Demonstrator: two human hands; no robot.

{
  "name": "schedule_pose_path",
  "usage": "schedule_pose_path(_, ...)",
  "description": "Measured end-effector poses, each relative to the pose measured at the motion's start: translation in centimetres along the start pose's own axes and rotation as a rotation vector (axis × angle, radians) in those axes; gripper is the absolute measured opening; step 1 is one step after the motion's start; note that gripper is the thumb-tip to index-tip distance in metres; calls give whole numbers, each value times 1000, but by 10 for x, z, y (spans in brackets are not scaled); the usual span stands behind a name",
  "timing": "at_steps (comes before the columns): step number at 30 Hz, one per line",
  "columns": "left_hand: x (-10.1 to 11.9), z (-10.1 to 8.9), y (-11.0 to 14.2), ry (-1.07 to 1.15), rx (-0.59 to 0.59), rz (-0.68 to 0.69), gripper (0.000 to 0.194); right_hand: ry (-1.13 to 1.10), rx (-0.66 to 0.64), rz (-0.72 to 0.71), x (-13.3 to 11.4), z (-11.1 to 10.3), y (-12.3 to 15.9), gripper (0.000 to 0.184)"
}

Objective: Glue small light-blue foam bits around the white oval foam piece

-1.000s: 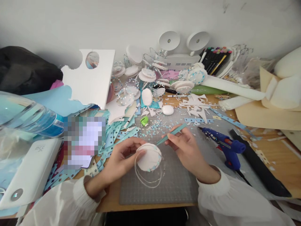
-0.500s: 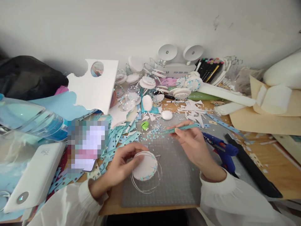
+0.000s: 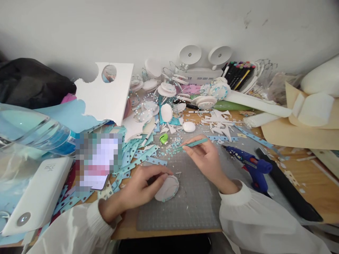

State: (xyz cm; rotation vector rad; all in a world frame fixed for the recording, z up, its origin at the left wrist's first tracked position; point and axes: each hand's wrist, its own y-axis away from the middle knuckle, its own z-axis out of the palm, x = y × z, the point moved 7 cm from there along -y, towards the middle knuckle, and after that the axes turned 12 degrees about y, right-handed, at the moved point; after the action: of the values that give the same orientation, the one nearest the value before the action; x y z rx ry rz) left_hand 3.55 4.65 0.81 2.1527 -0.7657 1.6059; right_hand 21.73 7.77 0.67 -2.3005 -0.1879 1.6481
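Observation:
My left hand (image 3: pixel 148 185) grips a white foam disc (image 3: pixel 167 190) by its upper left side, thumb and fingers closed on it. Small pale-blue pieces line the disc's lower right edge. Between the thumb and fingers of my right hand (image 3: pixel 205 160) is a pair of teal tweezers (image 3: pixel 196 142), whose tips point left to a scattered pile of tiny blue and white paper stars (image 3: pixel 173 146). Whether the tips pinch a star is too small to tell. Both hands are over the grey cutting mat (image 3: pixel 182 218). Just left of the pile lies a small green punch (image 3: pixel 164 138).
A blue hot glue gun (image 3: pixel 255 169) and a long black case (image 3: pixel 288 187) lie to the right. At left are a phone (image 3: pixel 102 180), a white power bank (image 3: pixel 39 194) and a water bottle (image 3: pixel 39 130). Decorated white discs (image 3: pixel 166 89) and foam scraps (image 3: pixel 217 121) crowd the back.
My right hand has moved left and slightly down, bringing the tweezers over the star pile. My left hand has shifted slightly, turning the disc; its wire loops show less clearly now.

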Motion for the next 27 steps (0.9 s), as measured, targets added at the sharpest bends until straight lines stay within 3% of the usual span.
schedule_pose_path(6,13,-1,-3,-32,-2,167,29,69,-11,-55,-6,0,1,10)
schedule_pose_path(10,11,-1,-3,-12,9,170,30,121,-18,-55,-9,-1,3,10)
schedule_pose_path(17,12,-27,9,11,368,276,28,216,-30,-110,-12,-1,3,6)
schedule_pose_path(21,9,-40,14,64,609,259,28,247,-80,-93,-5,3,4,4)
schedule_pose_path(24,3,-41,14,193,692,248,30,273,-107,-108,-4,6,5,6)
schedule_pose_path(27,-1,-39,11,216,673,199,27,324,-100,-115,-6,4,4,6)
